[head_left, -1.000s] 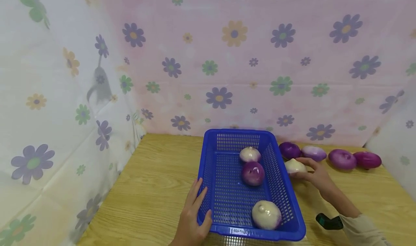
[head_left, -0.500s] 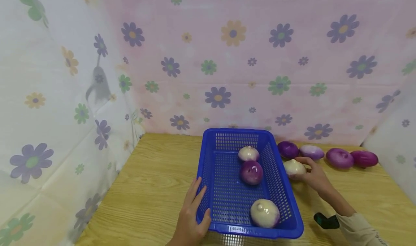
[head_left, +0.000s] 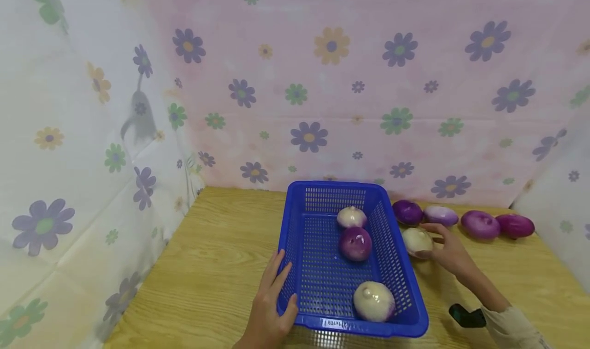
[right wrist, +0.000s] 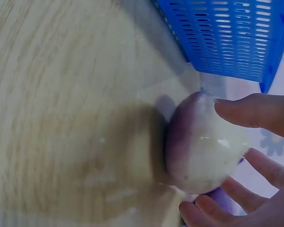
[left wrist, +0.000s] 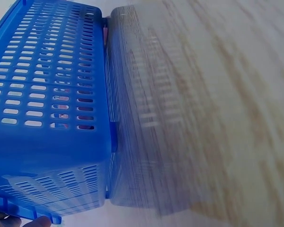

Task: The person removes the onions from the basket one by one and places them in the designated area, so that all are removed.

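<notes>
- Flowered cloth in pink and white hangs behind and beside a light wooden table, where all the work lies.
- On that table, just outside the right wall of the blue basket, sits a pale onion with a purple blush; the right wrist view shows it resting on the wood, apart from the basket's corner.
- The right hand grips this pale onion, thumb on top and curled fingers wrapped round its far side.
- The left hand rests against the basket's near left corner, fingers straight along the outer wall and thumb at the front rim.
- Inside the basket lie three onions: a small white onion towards the back, a purple onion touching it, and a large white onion near the front right corner.
- Beyond the right hand, four purple onions stand in a row along the cloth.
- A dark wrist device shows on the right forearm, beside a beige sleeve.
</notes>
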`<action>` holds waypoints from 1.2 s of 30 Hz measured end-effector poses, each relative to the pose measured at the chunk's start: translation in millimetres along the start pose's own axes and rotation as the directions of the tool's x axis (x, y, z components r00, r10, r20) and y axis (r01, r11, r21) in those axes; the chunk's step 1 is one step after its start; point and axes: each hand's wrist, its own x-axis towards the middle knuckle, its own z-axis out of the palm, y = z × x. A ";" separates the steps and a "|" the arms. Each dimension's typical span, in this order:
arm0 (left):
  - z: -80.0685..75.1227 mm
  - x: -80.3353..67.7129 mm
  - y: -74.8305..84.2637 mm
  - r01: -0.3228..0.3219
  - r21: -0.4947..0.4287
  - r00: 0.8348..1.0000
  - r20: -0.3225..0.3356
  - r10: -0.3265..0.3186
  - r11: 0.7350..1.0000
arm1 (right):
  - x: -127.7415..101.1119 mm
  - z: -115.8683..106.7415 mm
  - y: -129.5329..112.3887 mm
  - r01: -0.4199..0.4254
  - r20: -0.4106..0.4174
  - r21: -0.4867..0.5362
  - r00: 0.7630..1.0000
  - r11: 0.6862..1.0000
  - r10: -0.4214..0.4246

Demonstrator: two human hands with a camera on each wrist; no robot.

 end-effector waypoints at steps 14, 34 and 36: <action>-1.6 -0.1 0.4 0.006 0.010 1.000 -0.007 -0.006 1.000 | 5.7 -32.2 -41.3 0.080 0.004 -0.036 0.997 0.996 -0.080; 0.7 -2.1 -0.9 0.000 0.010 1.000 0.000 0.000 1.000 | 22.8 -21.3 -92.3 0.140 0.128 0.083 0.980 0.987 -0.150; 0.5 -1.9 -0.8 0.002 0.008 1.000 0.004 -0.002 1.000 | 25.8 -18.8 -95.0 0.143 0.137 0.100 0.978 0.985 -0.156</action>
